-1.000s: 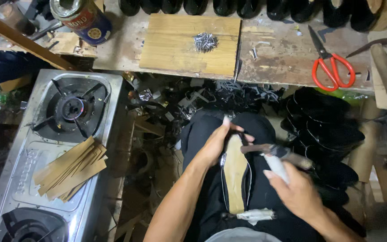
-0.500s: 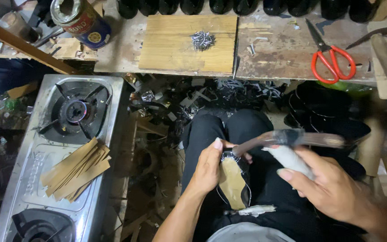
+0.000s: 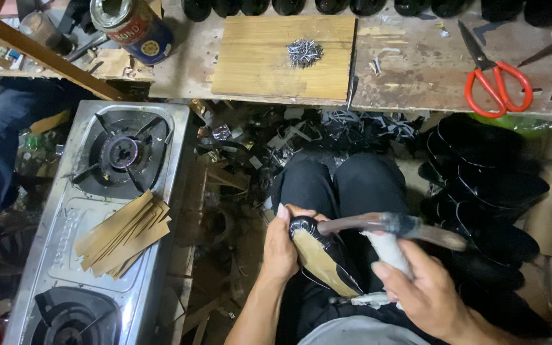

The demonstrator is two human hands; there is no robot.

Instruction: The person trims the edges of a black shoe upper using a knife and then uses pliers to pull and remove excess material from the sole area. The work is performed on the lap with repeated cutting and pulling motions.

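Hammer down at the toe of the shoe, stroke landing or just landed.

Left hand (image 3: 283, 248) wrapped tight round the toe end of the shoe (image 3: 322, 257), sole up, propped on the lap between the knees. Right hand (image 3: 424, 289) closed round the pale grip of the hammer (image 3: 391, 225), head lowered right beside the black toe edge, against the left fingers; contact itself too blurred to tell. Compared with half a second back: hammer swung lower and nearer the toe, shoe in the same tilt, left grip unchanged. Probably pounding the folded leather flat. Pile of tacks (image 3: 304, 52) on the board (image 3: 257, 57), scissors (image 3: 497, 83) and stove (image 3: 116, 191) untouched.
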